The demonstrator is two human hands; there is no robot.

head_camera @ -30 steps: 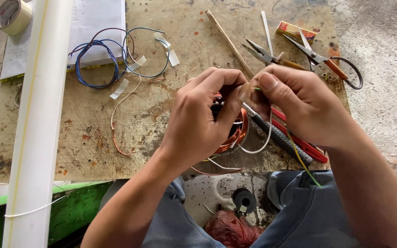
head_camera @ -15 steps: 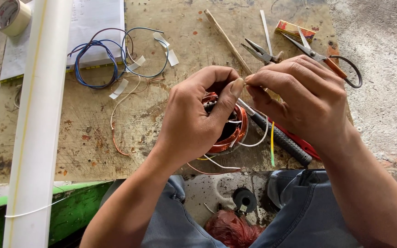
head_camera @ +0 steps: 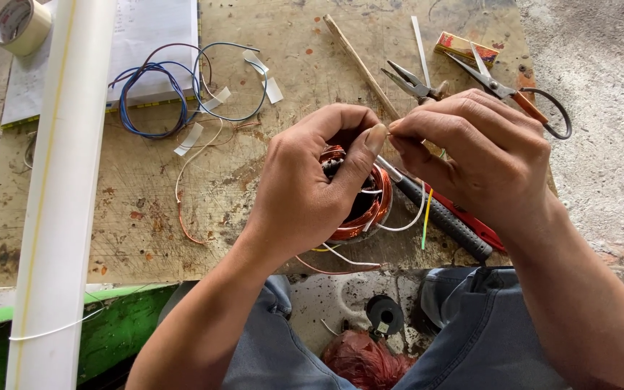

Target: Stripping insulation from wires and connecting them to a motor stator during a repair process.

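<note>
My left hand (head_camera: pixel 312 191) is wrapped around the copper-wound coil (head_camera: pixel 359 198), thumb pressed over its top, fingers closed on its left side. The coil sits near the front edge of the wooden board (head_camera: pixel 131 209), about mid-width. My right hand (head_camera: pixel 482 155) is pinched shut, thumb and forefinger together on a thin wire end right at the left thumb tip; the two hands touch there. I can't tell which lead it is. White lead wires (head_camera: pixel 406 224) and a yellow wire (head_camera: pixel 426 217) hang off the coil's right side, towards the front edge.

Under the right hand: a black-handled tool (head_camera: pixel 445 220) lies diagonally, with a red-handled tool (head_camera: pixel 478 224) just beside it. Behind the right hand, near the back right corner: pliers (head_camera: pixel 413 83), scissors (head_camera: pixel 514 94) with orange-wrapped handles, and a small red-yellow box (head_camera: pixel 460 47). A wooden stick (head_camera: pixel 359 61) runs diagonally from the back edge towards the hands.

Back left of the board: blue and grey wire loops (head_camera: pixel 182 90) with paper tags, partly on a white sheet (head_camera: pixel 146 36). A loose copper strand (head_camera: pixel 182 209) lies left of the coil. A white pipe (head_camera: pixel 63 195) crosses the left side; a tape roll (head_camera: pixel 19 25) sits at the far back left. Below the front edge: my grey trousers (head_camera: pixel 485 325) and a reddish copper wire bundle (head_camera: pixel 362 361).
</note>
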